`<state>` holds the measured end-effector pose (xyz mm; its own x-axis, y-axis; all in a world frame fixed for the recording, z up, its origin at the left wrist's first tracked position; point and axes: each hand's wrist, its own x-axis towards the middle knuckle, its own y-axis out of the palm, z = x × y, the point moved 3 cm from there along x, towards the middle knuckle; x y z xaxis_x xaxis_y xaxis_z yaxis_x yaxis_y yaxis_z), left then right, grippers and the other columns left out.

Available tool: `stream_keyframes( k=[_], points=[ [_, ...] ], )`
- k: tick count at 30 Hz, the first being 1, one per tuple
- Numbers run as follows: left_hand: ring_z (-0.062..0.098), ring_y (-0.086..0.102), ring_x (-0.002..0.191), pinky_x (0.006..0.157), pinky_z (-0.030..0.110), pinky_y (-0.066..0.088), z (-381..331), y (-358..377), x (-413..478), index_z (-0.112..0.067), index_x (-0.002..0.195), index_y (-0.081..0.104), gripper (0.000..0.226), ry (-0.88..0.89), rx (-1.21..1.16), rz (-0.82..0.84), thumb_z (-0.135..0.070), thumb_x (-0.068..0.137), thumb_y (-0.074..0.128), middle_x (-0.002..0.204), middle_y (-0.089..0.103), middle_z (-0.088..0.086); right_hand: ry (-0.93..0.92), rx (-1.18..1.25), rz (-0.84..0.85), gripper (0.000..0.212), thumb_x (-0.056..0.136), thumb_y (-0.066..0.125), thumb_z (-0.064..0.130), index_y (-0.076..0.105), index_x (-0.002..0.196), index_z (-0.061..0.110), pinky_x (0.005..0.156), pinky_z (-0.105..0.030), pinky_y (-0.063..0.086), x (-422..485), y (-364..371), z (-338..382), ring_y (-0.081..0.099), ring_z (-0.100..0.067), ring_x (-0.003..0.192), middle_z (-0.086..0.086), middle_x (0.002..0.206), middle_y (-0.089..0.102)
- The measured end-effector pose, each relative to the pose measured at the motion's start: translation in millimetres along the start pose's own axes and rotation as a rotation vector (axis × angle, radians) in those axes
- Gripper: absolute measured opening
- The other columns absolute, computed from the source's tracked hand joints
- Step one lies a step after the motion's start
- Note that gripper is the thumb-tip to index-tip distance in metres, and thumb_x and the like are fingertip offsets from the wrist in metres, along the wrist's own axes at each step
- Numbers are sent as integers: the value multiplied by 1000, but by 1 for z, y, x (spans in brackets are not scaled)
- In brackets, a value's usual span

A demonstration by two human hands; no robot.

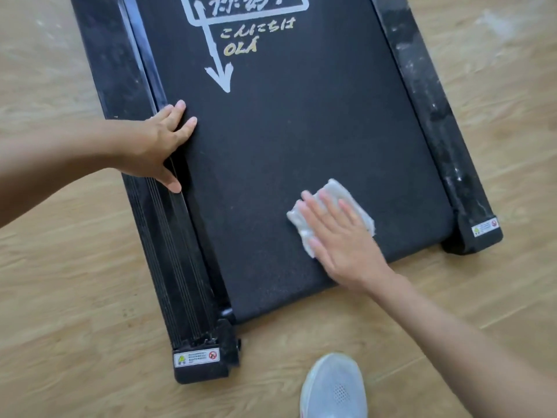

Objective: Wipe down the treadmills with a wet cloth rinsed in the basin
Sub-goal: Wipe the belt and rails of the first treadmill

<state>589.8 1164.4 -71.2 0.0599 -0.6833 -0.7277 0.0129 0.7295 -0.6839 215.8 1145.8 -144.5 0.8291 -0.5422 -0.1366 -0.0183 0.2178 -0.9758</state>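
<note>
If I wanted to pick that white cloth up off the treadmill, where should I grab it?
Probably the far edge of the cloth, the part poking out past the right hand. It lies flat on the belt, so nothing sticks up: come from above and pinch that free edge between thumb and fingers, once the flat hand pressing it lifts.

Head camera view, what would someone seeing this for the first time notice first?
The black treadmill belt fills the frame, with a white arrow and greetings printed near its top. Low on the belt's right side, the right hand presses a pale cloth flat against it, while the left hand lies flat across the left rail and the belt's edge. The right rail is streaked with whitish dust.
</note>
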Motion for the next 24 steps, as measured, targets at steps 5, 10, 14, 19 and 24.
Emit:
stream_keyframes(
  k=[5, 10, 14, 19, 24],
  points=[
    [30, -19, 158, 129, 45, 12, 2, 3, 5, -10, 161, -21, 137, -1, 32, -2, -64, 79, 75, 166, -32, 17, 560, 180, -26, 67, 108, 14, 48, 9, 169, 23, 132, -45, 3, 7, -32, -152, 1, -15, 163, 1, 178, 6],
    [31, -20, 157, 129, 46, 12, 7, 5, 8, -11, 160, -23, 139, 12, 35, -1, -67, 77, 74, 165, -33, 18, 729, 178, -91, 66, 110, 12, 45, 4, 170, 20, 132, -44, 0, -36, -17, -127, -4, -15, 163, 1, 178, 1],
    [33, -22, 157, 129, 46, 12, 5, 6, 11, -8, 159, -24, 138, 13, 34, 6, -63, 80, 74, 164, -35, 20, 757, 199, -78, 68, 108, 14, 48, -3, 169, 22, 131, -51, -3, -86, -2, -71, -13, -14, 162, 7, 177, -9],
    [33, -26, 155, 129, 46, 8, 6, 8, 13, -7, 157, -27, 136, 21, 38, 19, -61, 83, 73, 162, -39, 20, 294, 160, 4, 66, 111, 17, 49, 15, 169, 18, 130, -53, 12, -49, 13, 65, 7, -23, 164, 3, 177, 8],
    [35, -27, 155, 129, 47, 6, 9, 10, 16, -7, 156, -29, 138, 17, 66, 28, -66, 82, 71, 161, -39, 22, -127, 142, 49, 60, 111, 31, 38, 21, 168, 21, 130, -47, 17, -10, 22, 152, 4, -20, 164, 6, 177, 9]
  ],
)
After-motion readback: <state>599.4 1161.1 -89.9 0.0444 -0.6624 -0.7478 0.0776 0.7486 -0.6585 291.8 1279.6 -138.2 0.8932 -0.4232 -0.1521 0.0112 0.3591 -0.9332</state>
